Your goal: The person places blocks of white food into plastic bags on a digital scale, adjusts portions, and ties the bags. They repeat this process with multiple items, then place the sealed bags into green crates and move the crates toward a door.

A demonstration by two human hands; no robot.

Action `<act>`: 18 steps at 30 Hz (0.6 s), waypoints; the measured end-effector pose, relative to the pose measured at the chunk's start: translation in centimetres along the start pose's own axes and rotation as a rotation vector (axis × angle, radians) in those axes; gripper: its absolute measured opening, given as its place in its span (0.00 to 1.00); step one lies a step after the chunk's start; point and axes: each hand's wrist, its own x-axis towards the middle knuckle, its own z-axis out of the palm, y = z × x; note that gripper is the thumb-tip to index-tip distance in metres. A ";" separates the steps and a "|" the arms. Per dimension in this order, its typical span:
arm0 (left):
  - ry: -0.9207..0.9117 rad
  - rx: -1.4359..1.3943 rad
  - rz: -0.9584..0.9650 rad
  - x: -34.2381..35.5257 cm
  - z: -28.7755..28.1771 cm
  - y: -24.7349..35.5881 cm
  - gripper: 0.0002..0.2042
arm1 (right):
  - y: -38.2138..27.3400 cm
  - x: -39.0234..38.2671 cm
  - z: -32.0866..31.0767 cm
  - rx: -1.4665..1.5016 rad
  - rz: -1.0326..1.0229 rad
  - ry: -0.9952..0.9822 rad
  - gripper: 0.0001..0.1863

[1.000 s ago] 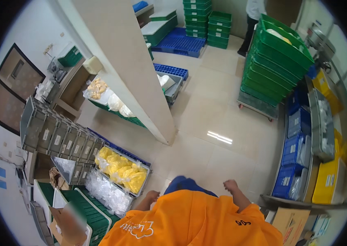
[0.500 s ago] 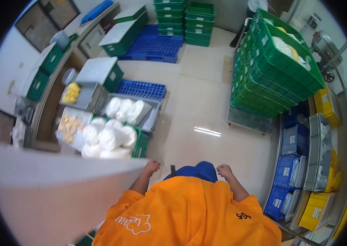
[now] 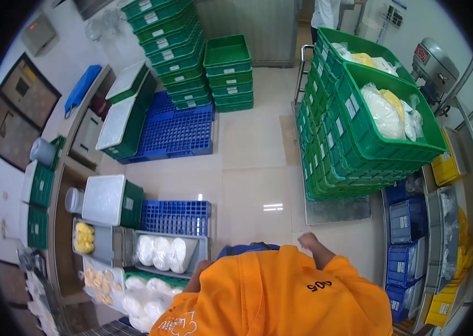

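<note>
My right hand hangs in front of my right side over the tiled floor, its fingers loosely curled in with nothing visible in them. My left hand shows only in part at the left edge of my orange jacket; its fingers are hidden. Nearest to it stands a grey crate holding white plastic-wrapped rolls. Just below that crate, more white wrapped bundles fill a green crate. Neither hand visibly touches anything.
Ahead to the right, stacked green crates with bagged goods stand on a trolley. Blue bins line the right-hand shelf. Blue pallets, lidded green crates and tall crate stacks stand left. A person stands far back.
My view has moved forward and tilted up, past the pale panel at lower left. The trolley's crates appear closer. My left hand has become mostly hidden by the jacket.
</note>
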 end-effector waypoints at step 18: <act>0.400 -0.901 -0.144 40.8 -44.3 -8.6 0.18 | -17.7 -0.3 -50.4 2.174 -0.051 1.481 0.48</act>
